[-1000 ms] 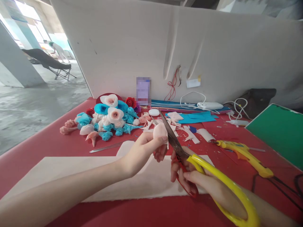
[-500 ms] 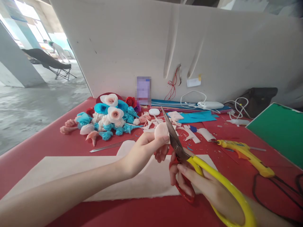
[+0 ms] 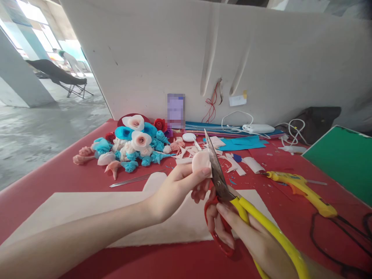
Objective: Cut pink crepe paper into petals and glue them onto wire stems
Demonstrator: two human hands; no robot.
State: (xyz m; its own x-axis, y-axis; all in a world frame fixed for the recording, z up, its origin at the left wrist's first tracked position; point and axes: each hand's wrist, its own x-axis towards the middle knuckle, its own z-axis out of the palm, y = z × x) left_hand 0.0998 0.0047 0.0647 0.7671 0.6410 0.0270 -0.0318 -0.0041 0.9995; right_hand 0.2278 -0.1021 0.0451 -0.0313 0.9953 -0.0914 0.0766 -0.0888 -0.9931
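Between the thumb and fingers of my left hand (image 3: 184, 182) is a small folded piece of pale pink crepe paper (image 3: 200, 161) with a rounded top edge. My right hand (image 3: 242, 228) grips a pair of scissors (image 3: 219, 174) with yellow and red handles. Their blades point up and away, slightly apart, along the right edge of the held piece. Below both hands a large pale pink sheet (image 3: 87, 217) lies flat on the red table (image 3: 139, 263). A rounded petal-shaped piece (image 3: 155, 181) rests at its back edge, partly behind my left wrist.
Paper flowers (image 3: 141, 140) in blue, white, pink and red are heaped at the back left. Thin wires (image 3: 130, 181) lie before them. Paper scraps (image 3: 235, 166) are scattered behind my hands. A yellow glue gun (image 3: 302, 190) with a black cord and a green board (image 3: 343, 162) occupy the right.
Both hands have shifted slightly to the right with the paper piece. The scissors are turned a little more upright, and their blades are wider apart.
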